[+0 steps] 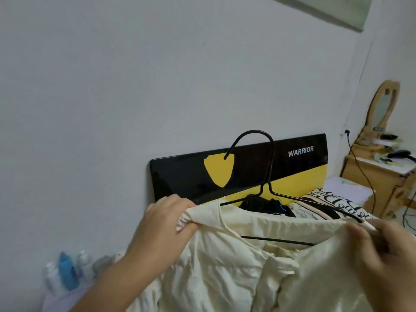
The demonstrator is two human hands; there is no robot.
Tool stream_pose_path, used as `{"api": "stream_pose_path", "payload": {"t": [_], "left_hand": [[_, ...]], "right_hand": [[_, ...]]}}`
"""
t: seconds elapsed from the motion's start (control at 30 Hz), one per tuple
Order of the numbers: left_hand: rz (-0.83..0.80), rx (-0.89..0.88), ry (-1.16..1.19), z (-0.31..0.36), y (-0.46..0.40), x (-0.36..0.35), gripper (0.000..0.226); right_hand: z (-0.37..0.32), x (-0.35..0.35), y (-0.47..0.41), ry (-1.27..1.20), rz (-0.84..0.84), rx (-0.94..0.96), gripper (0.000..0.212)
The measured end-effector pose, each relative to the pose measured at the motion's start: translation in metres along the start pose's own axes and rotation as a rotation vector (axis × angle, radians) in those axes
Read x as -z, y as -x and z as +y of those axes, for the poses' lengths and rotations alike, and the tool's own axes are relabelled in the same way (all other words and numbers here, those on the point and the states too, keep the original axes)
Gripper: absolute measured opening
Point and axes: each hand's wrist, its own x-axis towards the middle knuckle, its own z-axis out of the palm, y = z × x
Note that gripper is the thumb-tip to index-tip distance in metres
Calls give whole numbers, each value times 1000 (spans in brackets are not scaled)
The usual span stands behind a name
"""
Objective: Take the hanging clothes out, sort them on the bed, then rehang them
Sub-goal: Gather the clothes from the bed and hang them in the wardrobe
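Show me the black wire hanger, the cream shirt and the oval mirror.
black wire hanger (270, 164), head view, upright neck
cream shirt (225, 266), head view, crumpled front
oval mirror (382, 106), head view, glass

A cream garment (236, 266) is held up on a black wire hanger (269, 176), hook pointing up. Its left shoulder is gripped by the left hand (166, 221); its right shoulder, w/ the hanger end, is pinched by the right hand (378, 239). Behind, a black/yellow headboard (180, 176) marked WARRIOR is seen, w/ dark clothes (263, 204), a printed pillow (337, 200), a wooden dresser (378, 174) at right, and blurred bottles (67, 271) lower left.
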Motion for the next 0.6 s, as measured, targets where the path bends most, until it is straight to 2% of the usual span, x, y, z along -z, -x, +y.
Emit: {"api": "stream_pose_path", "payload": {"t": [0.07, 0.1, 0.17, 0.2, 0.27, 0.3, 0.43, 0.6], "left_hand": [[15, -42, 8, 4, 18, 21, 36], [9, -43, 20, 7, 27, 30, 40], [22, -53, 24, 11, 42, 45, 50], [43, -47, 6, 12, 50, 52, 51], [85, 24, -21, 18, 65, 67, 51], [109, 80, -21, 22, 72, 74, 46], [163, 268, -26, 39, 101, 99, 23], [293, 421, -103, 65, 154, 118, 29]], "right_hand": [[-5, 12, 6, -3, 20, -15, 8], [-8, 19, 8, -31, -12, -21, 12], [-11, 29, 11, -74, -115, -8, 32], [-18, 32, 13, -85, -130, 8, 33], [-40, 39, 16, -118, -92, 31, 13], [-48, 39, 18, -119, -103, 12, 11], [-70, 41, 25, -162, -273, 13, 37], [-90, 49, 36, -328, -455, 75, 45]]}}
